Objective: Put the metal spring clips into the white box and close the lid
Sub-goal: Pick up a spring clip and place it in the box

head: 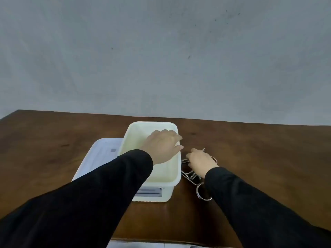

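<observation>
Grey, lightly speckled wall fills everything above your dark wooden table (62, 154), whose far edge runs across at mid-height. Your white box (170, 187) stands open near the middle of the table, its lid (100, 154) lying flat at the box's 9 o'clock, touching or partly tucked under the left wall — you cannot tell which from here. Nothing shows on the visible part of the box floor.

Your left hand (162, 145) reaches across the open box, palm down, fingers loosely spread and extended toward the right rim at about 2 o'clock; it has hold of nothing you can see. The black sleeve (89, 194) covers the near-left corner of the box.

Your right hand (201, 161) is down on the pile of metal spring clips (194, 178) just beside the box's right wall, at its 3 o'clock. The fingers curl into the clips, with wire loops showing around and under them — whether any clip is truly gripped is not clear. One ring (203, 192) lies nearest you, at the pile's 6 o'clock, partly under your right sleeve.
</observation>
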### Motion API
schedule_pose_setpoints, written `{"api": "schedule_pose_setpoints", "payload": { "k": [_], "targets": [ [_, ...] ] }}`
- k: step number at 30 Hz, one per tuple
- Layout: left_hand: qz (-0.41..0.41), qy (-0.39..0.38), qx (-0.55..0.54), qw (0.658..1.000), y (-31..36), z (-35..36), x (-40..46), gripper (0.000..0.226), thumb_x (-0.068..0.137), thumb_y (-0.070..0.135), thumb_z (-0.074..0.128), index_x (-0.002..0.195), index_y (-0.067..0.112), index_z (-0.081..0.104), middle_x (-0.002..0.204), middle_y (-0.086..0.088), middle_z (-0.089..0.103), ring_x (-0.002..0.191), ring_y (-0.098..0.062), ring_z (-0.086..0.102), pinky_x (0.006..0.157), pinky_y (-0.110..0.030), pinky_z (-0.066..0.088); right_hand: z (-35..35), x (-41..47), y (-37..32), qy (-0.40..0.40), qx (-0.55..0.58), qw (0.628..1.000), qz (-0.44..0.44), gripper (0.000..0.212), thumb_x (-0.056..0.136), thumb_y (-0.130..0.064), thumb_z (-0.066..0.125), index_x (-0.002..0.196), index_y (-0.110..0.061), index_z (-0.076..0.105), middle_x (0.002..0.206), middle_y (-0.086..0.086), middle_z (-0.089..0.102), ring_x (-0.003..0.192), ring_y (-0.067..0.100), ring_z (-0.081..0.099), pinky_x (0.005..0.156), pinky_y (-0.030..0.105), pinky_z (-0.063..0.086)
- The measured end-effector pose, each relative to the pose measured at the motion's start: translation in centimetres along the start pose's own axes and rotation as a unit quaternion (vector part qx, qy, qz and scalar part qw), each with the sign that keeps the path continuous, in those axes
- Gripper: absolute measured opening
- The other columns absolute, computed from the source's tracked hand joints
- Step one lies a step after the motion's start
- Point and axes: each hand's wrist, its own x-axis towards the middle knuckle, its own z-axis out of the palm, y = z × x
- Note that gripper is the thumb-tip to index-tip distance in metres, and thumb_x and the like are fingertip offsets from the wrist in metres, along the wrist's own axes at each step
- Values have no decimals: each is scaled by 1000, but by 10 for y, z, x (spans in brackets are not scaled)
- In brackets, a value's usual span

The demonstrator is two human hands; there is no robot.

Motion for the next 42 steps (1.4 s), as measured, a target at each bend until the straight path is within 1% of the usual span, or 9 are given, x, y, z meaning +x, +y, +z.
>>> {"api": "schedule_pose_setpoints", "payload": {
  "k": [10,17,23,26,29,32,35,38,42],
  "targets": [
    [-14,-7,0,1000,-1,2,-1,46,104,45,35,136,22,58,144,0,55,130,-24,48,106,-44,35,3,11,-2,61,61,996,35,14,91,0,53,92,-1,67,85,6,43,87,35,63,65,34,38],
    [-31,74,-70,994,11,-9,11,45,103,45,39,121,15,65,115,-6,69,110,-28,58,94,-46,45,-54,18,23,160,125,978,44,18,90,-7,59,96,-3,75,87,12,56,82,34,61,68,36,46],
    [-100,116,-265,952,13,-38,29,36,100,43,45,104,12,64,77,-7,67,82,-31,63,67,-40,48,-143,26,12,179,157,971,29,20,87,-6,59,70,2,66,74,19,61,67,33,55,53,34,38],
    [-159,147,-329,919,-6,-54,26,33,101,37,47,114,12,66,78,-6,68,77,-28,61,64,-36,45,-166,32,-13,175,172,969,9,22,85,-5,57,65,-1,63,67,18,57,58,27,46,47,31,30],
    [-198,150,-328,912,-35,-60,15,33,103,30,43,106,6,66,83,-12,68,78,-33,60,62,-38,43,-175,40,-47,173,185,967,-26,29,86,-5,55,57,-5,49,60,14,42,57,26,35,48,35,25],
    [-235,167,-353,890,-71,-58,0,33,103,25,42,91,6,65,73,-6,59,69,-29,51,55,-35,36,-175,50,-78,147,230,959,-74,31,93,-28,60,74,-3,61,73,16,57,67,31,51,60,40,43],
    [-258,161,-400,865,-103,-50,-14,32,101,25,43,89,7,67,73,-7,61,66,-28,52,57,-35,38,-173,57,-101,66,213,969,-111,44,82,-51,71,102,-12,69,92,9,64,83,25,61,77,40,50],
    [-253,144,-456,841,-117,-35,-22,34,102,27,43,93,6,68,69,-7,57,62,-26,48,59,-36,39,-163,66,-120,60,143,980,-122,47,79,-45,77,114,-17,64,97,2,65,86,21,60,73,35,49],
    [-236,130,-499,824,-123,-24,-25,37,103,33,44,96,9,72,60,-2,56,60,-23,51,62,-35,41,-152,75,-127,18,158,983,-88,53,77,-44,79,117,-20,55,92,-3,67,80,16,58,61,27,42]
  ]
}}
